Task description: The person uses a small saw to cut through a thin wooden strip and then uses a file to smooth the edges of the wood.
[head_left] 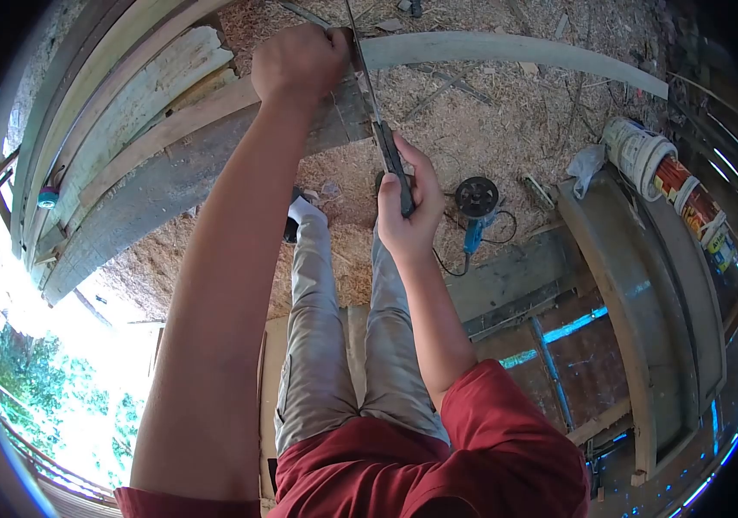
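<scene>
My right hand [412, 194] is closed around the black handle of a handsaw [390, 155]. Its narrow blade points away from me, seen nearly edge-on, and crosses a long pale wooden plank [507, 53]. Just left of the blade, my left hand [302, 62] is clenched at the plank, the fingers mostly hidden behind the back of the hand. On its left side the plank runs on beneath my wrist, over a thick grey timber [188, 173].
Several boards [127, 121] lie stacked at the left. Sawdust and wood scraps cover the ground [490, 121]. A blue angle grinder [476, 216] with its cord lies right of my legs. Stacked buckets [645, 164] and curved wooden pieces [619, 285] stand farther right.
</scene>
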A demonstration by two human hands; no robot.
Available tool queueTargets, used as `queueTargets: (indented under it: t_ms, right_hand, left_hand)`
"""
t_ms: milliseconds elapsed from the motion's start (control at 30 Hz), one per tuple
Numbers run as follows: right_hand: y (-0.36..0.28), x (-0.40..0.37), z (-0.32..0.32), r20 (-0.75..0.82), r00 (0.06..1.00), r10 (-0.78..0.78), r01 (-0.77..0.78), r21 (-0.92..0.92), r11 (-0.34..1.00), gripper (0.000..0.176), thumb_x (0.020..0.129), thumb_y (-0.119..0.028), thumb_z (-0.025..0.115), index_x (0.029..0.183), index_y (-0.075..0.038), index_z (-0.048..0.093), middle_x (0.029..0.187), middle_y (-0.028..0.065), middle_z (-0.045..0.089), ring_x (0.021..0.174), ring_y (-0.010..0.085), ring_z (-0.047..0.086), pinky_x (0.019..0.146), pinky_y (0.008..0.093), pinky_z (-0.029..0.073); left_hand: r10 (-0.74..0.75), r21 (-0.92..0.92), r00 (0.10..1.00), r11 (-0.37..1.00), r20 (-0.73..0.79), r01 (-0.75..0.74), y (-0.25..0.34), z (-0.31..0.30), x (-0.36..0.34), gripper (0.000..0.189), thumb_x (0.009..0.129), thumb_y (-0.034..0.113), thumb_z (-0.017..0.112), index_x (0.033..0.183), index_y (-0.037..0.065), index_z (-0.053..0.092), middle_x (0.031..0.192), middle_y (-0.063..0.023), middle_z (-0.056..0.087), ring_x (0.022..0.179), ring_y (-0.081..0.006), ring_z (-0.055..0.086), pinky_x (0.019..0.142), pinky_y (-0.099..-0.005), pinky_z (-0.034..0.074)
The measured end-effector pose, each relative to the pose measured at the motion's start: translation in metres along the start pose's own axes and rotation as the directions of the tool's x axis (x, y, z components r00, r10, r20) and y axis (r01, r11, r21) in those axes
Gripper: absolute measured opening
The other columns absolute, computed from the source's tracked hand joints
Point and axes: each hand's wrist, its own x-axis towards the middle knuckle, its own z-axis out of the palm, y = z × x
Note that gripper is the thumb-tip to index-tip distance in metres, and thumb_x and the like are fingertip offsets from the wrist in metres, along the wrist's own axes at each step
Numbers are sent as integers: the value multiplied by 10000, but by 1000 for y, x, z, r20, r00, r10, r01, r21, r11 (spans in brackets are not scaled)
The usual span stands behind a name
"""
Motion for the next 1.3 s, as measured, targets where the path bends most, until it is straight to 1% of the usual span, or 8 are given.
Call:
queueTargets:
  t_ms: [67,200,267,400,567,967,1167,1300]
  right_hand:
    - [-1,0,0,5,1000,15,-15,-58,998,468,937,-5,582,1404,26,612,714,-24,598,580,18,512,540,199,391]
    - [1,-1,2,-10,1000,-10,9,-67,998,473,934,-5,586,1406,16,614,714,-22,601,579,21,514,543,201,399]
    - [3,-3,3,-18,1000,10,-11,-53,999,479,929,-1,590,1407,10,615,714,-21,601,579,23,513,545,203,404]
    - [0,-2,1,-17,1000,-2,0,-125,992,484,928,-2,595,1412,9,612,713,-20,603,580,27,516,550,204,408]
    - [6,0,7,-35,999,1,-1,-7,1000,500,920,-8,609,1420,-1,613,710,-14,607,595,29,525,563,203,414]
    - [3,-3,6,-20,999,51,-51,-6,999,480,940,-13,586,1418,11,608,745,-7,621,620,31,539,583,199,422]
    - [5,1,8,-29,1000,1,-1,8,1000,473,937,-7,585,1409,14,612,737,-10,618,617,28,544,577,203,421]
    - [4,-4,9,-40,999,35,-36,-4,999,472,934,-4,584,1404,16,613,724,-15,611,605,25,538,570,201,418]
  left_hand:
    - [-4,12,1000,1000,-8,4,1,0,0,520,1022,442,418,1004,95,805,1016,-203,775,990,-381,750,897,-507,590]
    - [2,7,1000,1000,-22,-1,-2,4,0,512,1021,438,421,1015,100,805,1019,-200,776,990,-379,751,896,-507,590]
    - [33,33,998,999,-59,-31,-3,7,2,560,1017,475,435,958,77,824,955,-173,792,925,-352,778,814,-479,630]
    - [35,27,995,999,-91,-33,-3,11,4,557,1016,473,430,956,83,824,951,-175,789,931,-351,776,819,-478,626]
    - [9,9,996,1000,-93,-8,-1,7,0,566,1014,464,409,957,81,823,950,-186,783,927,-357,771,832,-481,614]
    - [13,6,996,1000,-85,-12,-3,10,3,562,1004,473,427,958,75,822,953,-192,785,930,-358,772,840,-482,615]
    - [20,15,996,1000,-83,-19,-5,13,5,555,998,466,432,968,67,818,970,-194,785,937,-363,772,841,-487,614]
    - [15,20,996,1000,-83,-14,-3,8,3,560,996,464,427,970,64,817,976,-199,784,946,-368,770,844,-491,614]
